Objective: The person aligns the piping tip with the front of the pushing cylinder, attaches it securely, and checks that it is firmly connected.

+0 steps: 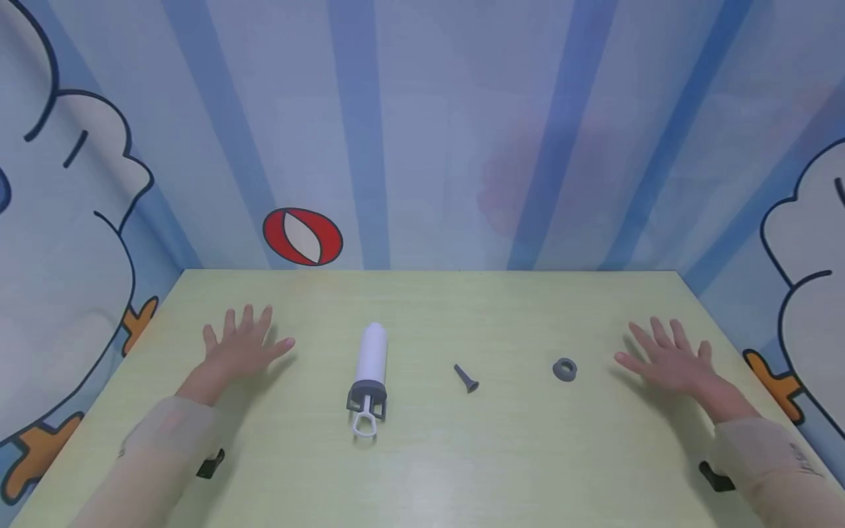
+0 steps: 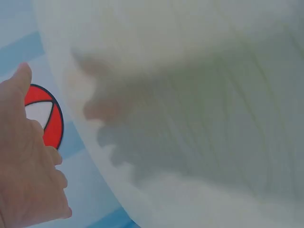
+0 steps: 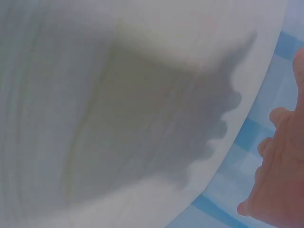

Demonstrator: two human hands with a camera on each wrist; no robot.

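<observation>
My left hand (image 1: 239,353) is held over the left side of the table with its fingers spread, holding nothing. On the other side my right hand (image 1: 673,367) is likewise spread and bare. Between them lies a white plunger tube (image 1: 372,356), like an icing syringe, with a dark grey collar and a white ring handle pointing toward me. It is the thing nearest my left hand. A small grey cone-shaped nozzle (image 1: 466,378) lies on its side in the middle. Nearest my right hand, a grey ring (image 1: 558,372) with a round hole lies flat.
The pale wooden table (image 1: 422,308) ends at a blue striped backdrop (image 1: 449,147) with printed cartoon figures and a red-and-white oval (image 1: 303,237). Both wrist views mostly show the tabletop with each hand's shadow.
</observation>
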